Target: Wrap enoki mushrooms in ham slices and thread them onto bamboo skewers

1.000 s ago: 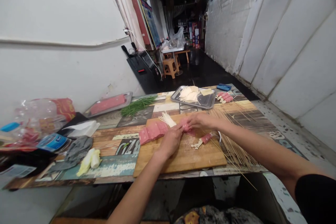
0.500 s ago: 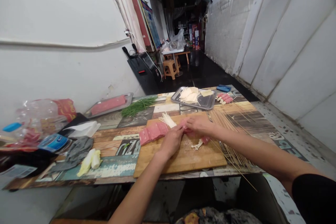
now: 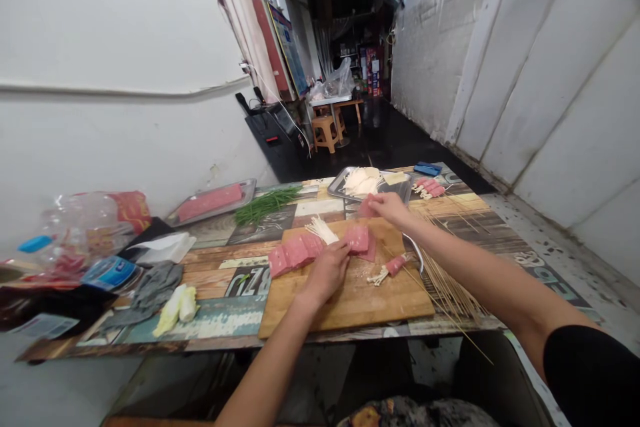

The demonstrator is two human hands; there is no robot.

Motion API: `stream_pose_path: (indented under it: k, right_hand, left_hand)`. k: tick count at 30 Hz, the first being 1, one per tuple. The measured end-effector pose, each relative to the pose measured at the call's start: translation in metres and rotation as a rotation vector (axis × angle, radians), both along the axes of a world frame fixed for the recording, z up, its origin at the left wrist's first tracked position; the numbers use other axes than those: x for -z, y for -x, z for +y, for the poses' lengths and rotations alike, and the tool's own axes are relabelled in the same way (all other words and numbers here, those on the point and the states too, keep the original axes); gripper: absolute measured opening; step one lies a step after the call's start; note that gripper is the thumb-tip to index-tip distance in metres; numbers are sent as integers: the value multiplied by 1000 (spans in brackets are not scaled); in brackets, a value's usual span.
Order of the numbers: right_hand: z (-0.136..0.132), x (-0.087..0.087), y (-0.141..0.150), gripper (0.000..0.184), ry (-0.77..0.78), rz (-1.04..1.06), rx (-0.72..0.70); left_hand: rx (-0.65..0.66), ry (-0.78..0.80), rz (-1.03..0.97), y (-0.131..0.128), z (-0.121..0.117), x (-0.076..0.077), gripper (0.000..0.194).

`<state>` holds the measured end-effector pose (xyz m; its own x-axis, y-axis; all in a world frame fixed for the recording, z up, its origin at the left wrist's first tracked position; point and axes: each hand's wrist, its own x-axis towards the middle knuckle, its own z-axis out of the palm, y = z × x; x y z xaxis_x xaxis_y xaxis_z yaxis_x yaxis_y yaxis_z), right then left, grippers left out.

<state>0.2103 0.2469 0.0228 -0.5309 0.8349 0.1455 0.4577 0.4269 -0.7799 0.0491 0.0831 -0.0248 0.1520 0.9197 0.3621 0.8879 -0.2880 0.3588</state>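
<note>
A thin pink meat slice [image 3: 367,207] hangs from my right hand [image 3: 389,208], whose fingers are pinched on it above the far edge of the cutting board [image 3: 345,307]. My left hand [image 3: 327,272] is low on the board with its fingers closed, fingertips at the left edge of a small stack of meat slices [image 3: 357,240]. What those fingertips grip is hidden. Just beyond that hand lies a bundle of enoki mushrooms [image 3: 323,229], and overlapping meat slices [image 3: 295,253] extend to its left. A skewered meat-and-enoki roll [image 3: 396,265] rests on the board's right side.
Loose bamboo skewers [image 3: 450,280] lie right of the board. Behind are an enoki tray [image 3: 339,183], finished rolls [image 3: 429,187], a blue object [image 3: 427,169], green chives [image 3: 267,205] and a meat tray [image 3: 250,192]. Cabbage pieces [image 3: 175,310] and a grey cloth [image 3: 150,290] lie left.
My right hand has moved up and away from the stack, lifting a meat slice off it. My left hand has stayed nearly in place. The skewered roll on the board now shows fully.
</note>
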Motion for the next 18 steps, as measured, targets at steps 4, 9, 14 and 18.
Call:
stream_pose_path:
  k: [4,9,14,18]
  right_hand:
    - [-49,5,2,31,-138,71,-128]
    - [-147,42,1,43,-489,-242,-546]
    - [-131,15,7,28,-498,-435,-461]
    - [-79,-7,44,29,-312,-616,-206]
  left_hand:
    - [-215,-167,-27,14,-31,0,28]
    - [-342,-308,8,21,-80,14,28]
    - [-182,-253,-8,2,-104,26,26]
    - [-168,-237,-32,-6,-103,29,25]
